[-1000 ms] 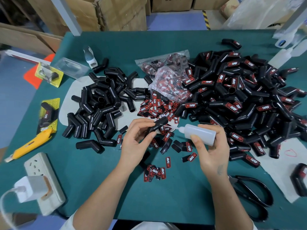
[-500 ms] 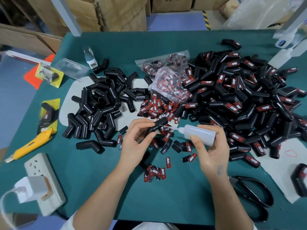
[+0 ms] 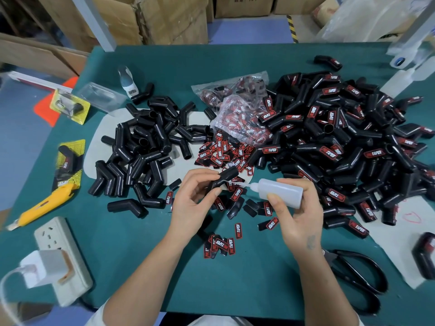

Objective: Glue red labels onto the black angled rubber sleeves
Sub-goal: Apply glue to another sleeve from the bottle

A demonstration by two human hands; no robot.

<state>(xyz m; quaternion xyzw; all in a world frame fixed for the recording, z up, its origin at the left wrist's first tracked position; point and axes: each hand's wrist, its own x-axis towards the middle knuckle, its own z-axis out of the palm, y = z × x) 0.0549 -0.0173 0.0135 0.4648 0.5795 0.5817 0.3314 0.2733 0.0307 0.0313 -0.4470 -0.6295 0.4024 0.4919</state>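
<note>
My left hand [image 3: 193,201] holds a plain black angled rubber sleeve [image 3: 223,178] between thumb and fingers over the middle of the green table [image 3: 235,283]. My right hand [image 3: 297,212] grips a translucent glue bottle [image 3: 279,192] lying sideways, its thin nozzle tip touching the sleeve. Loose red labels [image 3: 221,156] lie scattered behind and below my hands. A pile of unlabelled sleeves [image 3: 143,151] sits at the left, and a bigger pile of labelled sleeves [image 3: 341,147] fills the right.
A plastic bag of labels [image 3: 237,114] lies between the piles. Black scissors [image 3: 360,274] rest at the right front, a yellow utility knife [image 3: 44,203] and a white power strip [image 3: 58,260] at the left front. Cardboard boxes [image 3: 150,17] stand behind the table.
Hardly anything moved: the bottle's nozzle stays at the sleeve, with only a slight shift of both hands.
</note>
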